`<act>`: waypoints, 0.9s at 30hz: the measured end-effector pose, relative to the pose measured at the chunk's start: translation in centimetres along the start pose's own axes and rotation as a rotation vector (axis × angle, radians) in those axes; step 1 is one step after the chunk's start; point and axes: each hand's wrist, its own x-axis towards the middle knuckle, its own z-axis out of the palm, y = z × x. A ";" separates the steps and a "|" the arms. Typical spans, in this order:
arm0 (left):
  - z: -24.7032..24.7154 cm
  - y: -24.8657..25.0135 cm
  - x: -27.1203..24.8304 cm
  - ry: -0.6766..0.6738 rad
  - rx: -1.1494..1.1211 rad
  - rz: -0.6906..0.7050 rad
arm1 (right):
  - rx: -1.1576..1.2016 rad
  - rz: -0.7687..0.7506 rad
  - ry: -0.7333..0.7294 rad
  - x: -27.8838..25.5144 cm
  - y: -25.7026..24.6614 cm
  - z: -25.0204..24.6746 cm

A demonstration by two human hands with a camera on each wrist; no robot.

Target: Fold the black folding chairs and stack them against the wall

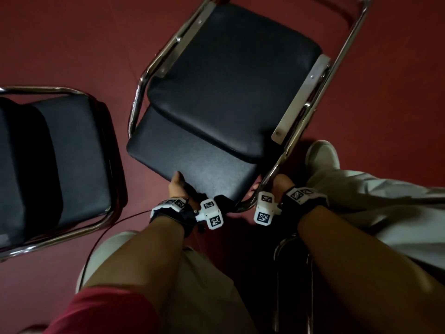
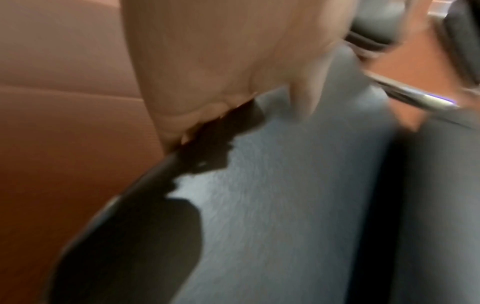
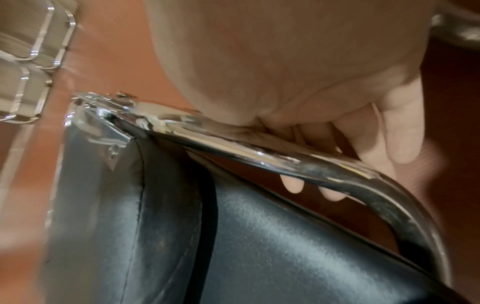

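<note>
At frame centre, the chair [image 1: 224, 92] stood on the red floor [image 1: 72, 44]. The left hand [image 1: 177, 188] gripped its backrest [image 1: 199, 165]; the right hand [image 1: 280, 185] curled round its frame [image 3: 298, 162].

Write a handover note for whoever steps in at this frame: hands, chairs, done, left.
Left hand grips the backrest pad of the folded chair; right hand grips its chrome frame.
The folded chair is held over the red floor, seat against backrest.
Second chair stands beside it, still unfolded.
Left: stack this chair against the wall, not in view, then fold the other.
</note>
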 end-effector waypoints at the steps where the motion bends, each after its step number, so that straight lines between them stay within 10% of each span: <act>1: 0.0 -0.1 0.4 -0.023 -0.055 0.020 | -0.026 -0.047 -0.002 -0.4 -0.1 0.3; 27: 0.3 1.7 0.4 -0.157 -0.125 0.199 | 0.404 -0.206 0.102 -4.8 -5.6 2.9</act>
